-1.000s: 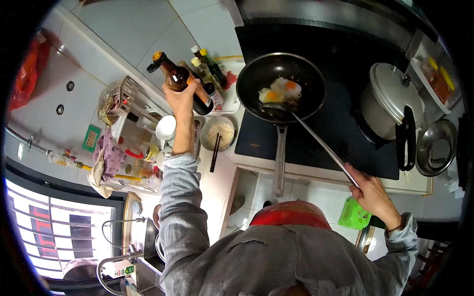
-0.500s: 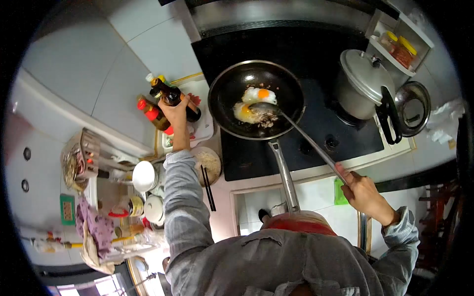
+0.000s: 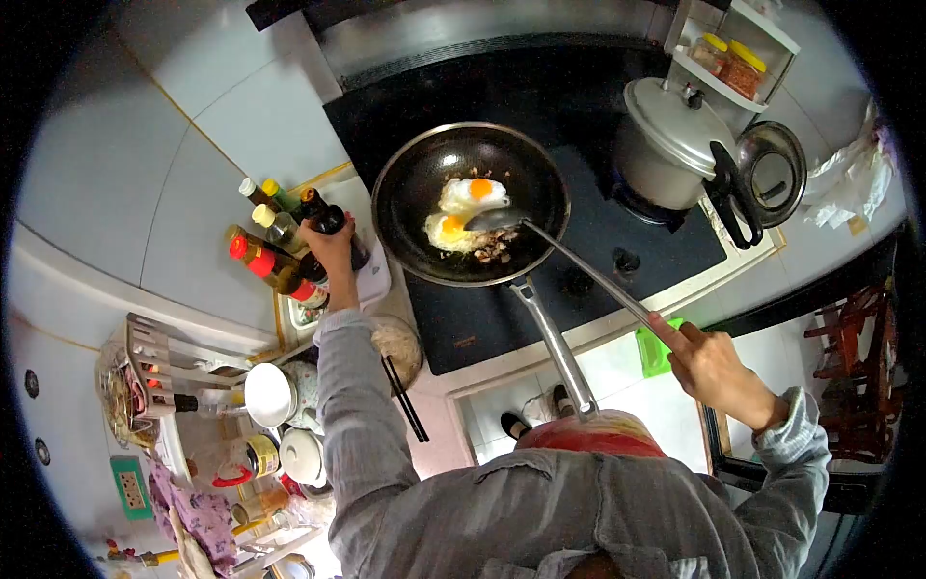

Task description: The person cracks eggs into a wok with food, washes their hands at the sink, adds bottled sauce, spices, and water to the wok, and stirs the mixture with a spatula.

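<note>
My left hand point(image 3: 331, 253) is closed around a dark glass bottle point(image 3: 326, 220) with no cap showing, beside several other sauce bottles on a white tray. My right hand point(image 3: 712, 374) grips the end of a long metal ladle point(image 3: 610, 288). The ladle's bowl rests in a black wok point(image 3: 405, 227), against two fried eggs point(image 3: 474, 196) with orange yolks and some brown minced bits point(image 3: 494, 247). The wok sits on the left of the black stove, its metal handle point(image 3: 559, 352) pointing toward my body. Neither hand touches that handle.
A pressure cooker point(image 3: 672, 145) stands on the right of the stove point(image 3: 463, 333), near a glass lid point(image 3: 772, 174). A bowl of noodles point(image 3: 397, 345) with black chopsticks point(image 3: 405, 400) is by my left forearm. White bowls point(image 3: 272, 394) and jars stand lower left.
My left hand and the dark bottle now sit lower, nearer the other bottles, more of which show. The whole view has shifted slightly. My right hand keeps its grip on the ladle.
</note>
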Available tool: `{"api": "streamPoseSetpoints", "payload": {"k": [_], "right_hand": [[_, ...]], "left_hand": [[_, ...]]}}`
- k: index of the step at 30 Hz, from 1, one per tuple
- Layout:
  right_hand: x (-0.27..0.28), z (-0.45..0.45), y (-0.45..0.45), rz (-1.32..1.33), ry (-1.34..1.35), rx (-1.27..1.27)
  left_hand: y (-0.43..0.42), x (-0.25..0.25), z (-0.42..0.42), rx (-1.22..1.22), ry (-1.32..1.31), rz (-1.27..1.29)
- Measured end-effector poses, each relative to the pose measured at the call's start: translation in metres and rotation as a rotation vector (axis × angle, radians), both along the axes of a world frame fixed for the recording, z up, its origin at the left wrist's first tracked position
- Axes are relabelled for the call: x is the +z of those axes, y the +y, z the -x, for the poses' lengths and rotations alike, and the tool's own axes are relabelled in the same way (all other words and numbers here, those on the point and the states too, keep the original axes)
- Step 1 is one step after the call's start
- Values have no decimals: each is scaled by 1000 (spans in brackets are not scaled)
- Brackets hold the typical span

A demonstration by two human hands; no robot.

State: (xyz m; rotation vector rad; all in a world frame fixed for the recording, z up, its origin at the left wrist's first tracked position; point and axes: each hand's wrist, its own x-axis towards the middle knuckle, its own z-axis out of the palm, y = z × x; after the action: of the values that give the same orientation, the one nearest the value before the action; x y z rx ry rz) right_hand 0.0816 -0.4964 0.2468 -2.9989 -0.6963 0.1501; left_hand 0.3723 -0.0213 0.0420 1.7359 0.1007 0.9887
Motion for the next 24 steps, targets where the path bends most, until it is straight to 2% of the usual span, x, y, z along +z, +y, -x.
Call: {"api": "streamPoseSetpoints", "payload": {"k": [1,4,7,8,11,12,13,15,20,23,24], "right_hand": [[8,5,0,24,19,0],[24,12,-9,-47,65,-43],[27,9,-10,-159,58,-113],[20,4,-9,-184,39,-117],[1,-15,-3,-279,20,-150],[-8,-21,-2,-297,7,-152],[-16,-28,-1,-316,-6,-156],[-29,-38,1,-366,-17,-150],[-61,-63,10,-376,-121,-119],[-66,-74,18,-285,-123,-140],[-72,-77,19,-253,-138,-134]], "left_hand": [[6,-5,-2,12,-1,-37],[-14,24,16,-190,53,326],[-19,50,15,50,-165,106],[-30,74,30,17,-77,156],[-22,78,28,-152,-64,261],[-18,77,28,-60,-53,80],[-14,73,29,-59,-30,46],[-21,84,42,-181,-20,187],[-5,88,31,-360,3,296],[0,88,25,-289,35,272],[5,83,13,-352,-64,427]]}}
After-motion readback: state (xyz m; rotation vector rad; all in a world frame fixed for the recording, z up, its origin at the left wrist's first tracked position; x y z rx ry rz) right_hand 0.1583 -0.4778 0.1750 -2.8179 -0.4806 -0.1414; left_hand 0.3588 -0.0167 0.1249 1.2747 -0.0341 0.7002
